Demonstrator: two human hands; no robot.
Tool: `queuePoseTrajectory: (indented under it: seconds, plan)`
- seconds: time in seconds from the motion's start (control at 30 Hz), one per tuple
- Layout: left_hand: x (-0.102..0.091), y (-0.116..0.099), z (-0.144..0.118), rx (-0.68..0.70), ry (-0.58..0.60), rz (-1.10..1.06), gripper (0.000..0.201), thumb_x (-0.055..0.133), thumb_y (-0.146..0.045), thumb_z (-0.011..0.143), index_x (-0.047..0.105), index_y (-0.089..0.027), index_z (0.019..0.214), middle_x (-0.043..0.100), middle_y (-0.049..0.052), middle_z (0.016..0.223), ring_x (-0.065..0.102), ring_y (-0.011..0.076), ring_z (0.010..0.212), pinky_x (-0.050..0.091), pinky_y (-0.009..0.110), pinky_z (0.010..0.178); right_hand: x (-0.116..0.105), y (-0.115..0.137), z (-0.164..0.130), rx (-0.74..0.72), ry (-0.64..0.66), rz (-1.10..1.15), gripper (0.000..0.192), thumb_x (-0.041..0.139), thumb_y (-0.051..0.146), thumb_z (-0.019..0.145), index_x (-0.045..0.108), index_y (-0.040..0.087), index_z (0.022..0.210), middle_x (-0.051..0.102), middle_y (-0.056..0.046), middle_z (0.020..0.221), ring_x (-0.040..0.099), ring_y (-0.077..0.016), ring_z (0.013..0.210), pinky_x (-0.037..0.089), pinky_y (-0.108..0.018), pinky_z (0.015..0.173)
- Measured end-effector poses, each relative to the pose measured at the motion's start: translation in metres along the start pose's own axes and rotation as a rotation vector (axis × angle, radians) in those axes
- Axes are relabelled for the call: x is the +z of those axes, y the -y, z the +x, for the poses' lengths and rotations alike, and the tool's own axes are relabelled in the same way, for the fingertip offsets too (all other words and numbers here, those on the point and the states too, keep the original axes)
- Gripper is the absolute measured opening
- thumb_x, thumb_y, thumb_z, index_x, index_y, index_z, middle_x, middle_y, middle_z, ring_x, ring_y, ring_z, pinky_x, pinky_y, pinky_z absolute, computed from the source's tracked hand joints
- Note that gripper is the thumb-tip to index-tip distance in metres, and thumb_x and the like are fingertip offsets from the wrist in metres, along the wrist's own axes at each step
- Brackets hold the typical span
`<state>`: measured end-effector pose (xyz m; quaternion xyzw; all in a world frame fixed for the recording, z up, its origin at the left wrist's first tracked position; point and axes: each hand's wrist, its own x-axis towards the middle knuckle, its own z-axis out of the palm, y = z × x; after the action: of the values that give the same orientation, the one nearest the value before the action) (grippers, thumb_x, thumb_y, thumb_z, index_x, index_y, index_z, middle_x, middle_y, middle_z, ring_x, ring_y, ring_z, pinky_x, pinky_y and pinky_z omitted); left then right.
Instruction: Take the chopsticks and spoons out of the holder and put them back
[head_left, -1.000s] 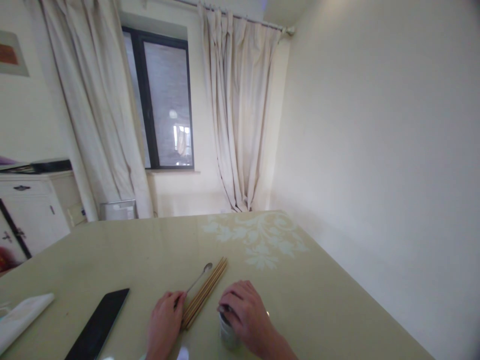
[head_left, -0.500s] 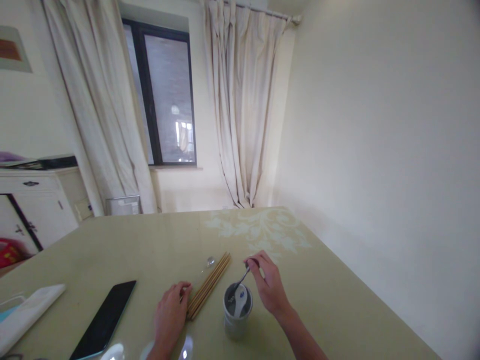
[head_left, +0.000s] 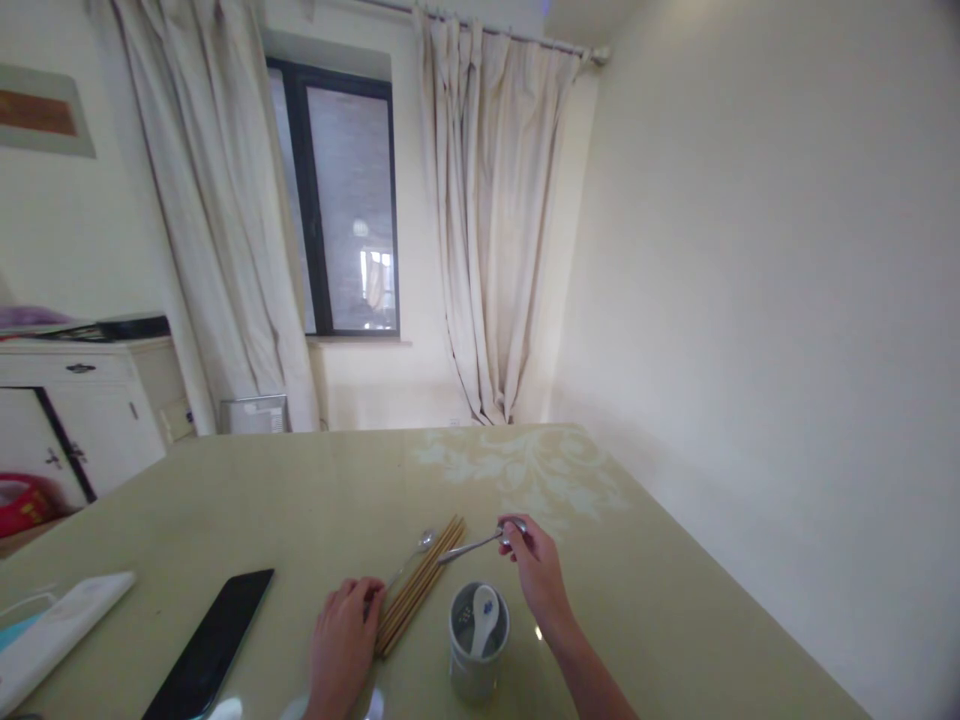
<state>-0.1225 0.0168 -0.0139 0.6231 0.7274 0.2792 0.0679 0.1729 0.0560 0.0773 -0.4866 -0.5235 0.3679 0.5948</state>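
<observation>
My right hand [head_left: 536, 570] grips a metal spoon [head_left: 472, 546] by its bowl end; the handle points left, above the chopsticks. Just below it a grey cylindrical holder [head_left: 474, 680] stands upright. Inside leans a white ceramic spoon [head_left: 484, 620] with a blue mark. A bundle of several wooden chopsticks [head_left: 420, 590] lies slanted on the table left of the holder. Beside these lies a second metal spoon [head_left: 426, 541], its handle running to my left hand [head_left: 346, 630]. The left fingers are curled closed around the handle's end, against the chopsticks' near end.
A black phone [head_left: 214, 640] and a white flat object [head_left: 67, 635] lie on the left of the green table [head_left: 315, 490]. A white wall [head_left: 750, 350] borders the right side. Curtains, a window and a white cabinet [head_left: 105, 400] stand behind.
My right hand has drawn the metal spoon up out of the holder and turned its handle to the left. My left hand stays by the chopsticks. The view has shifted slightly.
</observation>
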Motion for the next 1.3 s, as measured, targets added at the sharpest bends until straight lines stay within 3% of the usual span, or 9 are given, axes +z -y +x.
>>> queuePoseTrajectory:
  seconds: [0.13, 0.23, 0.37, 0.43, 0.57, 0.67, 0.77, 1.1, 1.3]
  plan:
    - [-0.006, -0.011, 0.001, 0.043, -0.115, -0.053, 0.045, 0.040, -0.043, 0.102, 0.078, -0.021, 0.111, 0.079, 0.012, 0.118, 0.070, 0.0314, 0.112, 0.053, 0.047, 0.104, 0.008, 0.005, 0.002, -0.011, 0.110, -0.061, 0.058, 0.065, 0.074, 0.086, 0.079, 0.019, 0.094, 0.078, -0.009, 0.081, 0.072, -0.0251, 0.070, 0.055, -0.035, 0.066]
    - [-0.012, -0.037, 0.001, 0.181, -0.181, -0.137, 0.044, 0.043, -0.045, 0.103, 0.075, -0.025, 0.126, 0.076, 0.010, 0.132, 0.066, 0.0301, 0.126, 0.051, 0.046, 0.110, 0.018, 0.015, 0.007, -0.018, 0.246, -0.092, 0.047, 0.066, 0.063, 0.089, 0.079, 0.018, 0.088, 0.077, -0.007, 0.077, 0.072, -0.0237, 0.070, 0.055, -0.034, 0.069]
    - [-0.011, -0.076, 0.002, 0.322, -0.059, -0.300, 0.041, 0.042, -0.042, 0.106, 0.074, -0.028, 0.129, 0.079, 0.009, 0.127, 0.070, 0.0262, 0.120, 0.054, 0.042, 0.107, 0.034, 0.025, 0.009, -0.036, 0.374, -0.046, 0.040, 0.066, 0.054, 0.090, 0.081, 0.017, 0.090, 0.079, -0.007, 0.081, 0.073, -0.0228, 0.072, 0.057, -0.034, 0.072]
    - [-0.008, -0.080, 0.005, 0.325, -0.018, -0.389, 0.042, 0.041, -0.043, 0.106, 0.075, -0.026, 0.124, 0.080, 0.010, 0.119, 0.073, 0.0262, 0.112, 0.058, 0.041, 0.102, 0.036, 0.025, 0.008, -0.030, 0.384, -0.028, 0.040, 0.068, 0.053, 0.090, 0.082, 0.016, 0.097, 0.080, -0.009, 0.087, 0.074, -0.0234, 0.076, 0.058, -0.035, 0.075]
    - [-0.006, -0.048, 0.018, 0.205, -0.024, -0.383, 0.046, 0.037, -0.048, 0.106, 0.077, -0.025, 0.114, 0.079, 0.009, 0.113, 0.074, 0.0265, 0.108, 0.060, 0.040, 0.099, 0.016, 0.015, -0.004, -0.011, 0.306, -0.149, 0.047, 0.074, 0.051, 0.086, 0.077, 0.016, 0.118, 0.080, -0.009, 0.094, 0.074, -0.0236, 0.082, 0.057, -0.033, 0.074]
    - [-0.005, -0.010, 0.028, 0.131, -0.045, -0.233, 0.043, 0.038, -0.043, 0.102, 0.077, -0.026, 0.110, 0.076, 0.008, 0.104, 0.074, 0.0260, 0.102, 0.058, 0.040, 0.101, -0.005, 0.010, -0.017, 0.007, 0.344, -0.279, 0.032, 0.077, 0.042, 0.084, 0.075, 0.017, 0.104, 0.076, -0.005, 0.085, 0.071, -0.0210, 0.077, 0.052, -0.029, 0.069]
    - [-0.003, 0.011, 0.032, 0.101, 0.008, -0.085, 0.044, 0.036, -0.036, 0.102, 0.077, -0.023, 0.106, 0.075, 0.010, 0.103, 0.074, 0.0262, 0.100, 0.056, 0.041, 0.102, -0.014, 0.013, -0.028, 0.012, 0.392, -0.358, 0.022, 0.081, 0.030, 0.079, 0.073, 0.019, 0.096, 0.074, -0.002, 0.083, 0.068, -0.0183, 0.076, 0.049, -0.026, 0.068]
    - [0.004, 0.006, 0.029, 0.051, 0.089, 0.114, 0.043, 0.037, -0.022, 0.102, 0.077, -0.017, 0.119, 0.075, 0.013, 0.115, 0.073, 0.0239, 0.111, 0.052, 0.035, 0.105, -0.008, 0.020, -0.035, 0.013, 0.381, -0.459, 0.013, 0.074, 0.012, 0.074, 0.072, 0.019, 0.086, 0.068, 0.003, 0.071, 0.062, -0.0151, 0.069, 0.043, -0.024, 0.064]
    - [-0.001, 0.000, 0.014, 0.060, 0.052, 0.118, 0.043, 0.039, -0.035, 0.104, 0.076, -0.024, 0.123, 0.075, 0.011, 0.129, 0.068, 0.0278, 0.123, 0.050, 0.044, 0.110, -0.007, 0.022, -0.037, -0.025, 0.349, -0.498, 0.013, 0.072, 0.012, 0.076, 0.072, 0.021, 0.086, 0.068, 0.003, 0.070, 0.063, -0.0160, 0.067, 0.044, -0.025, 0.065]
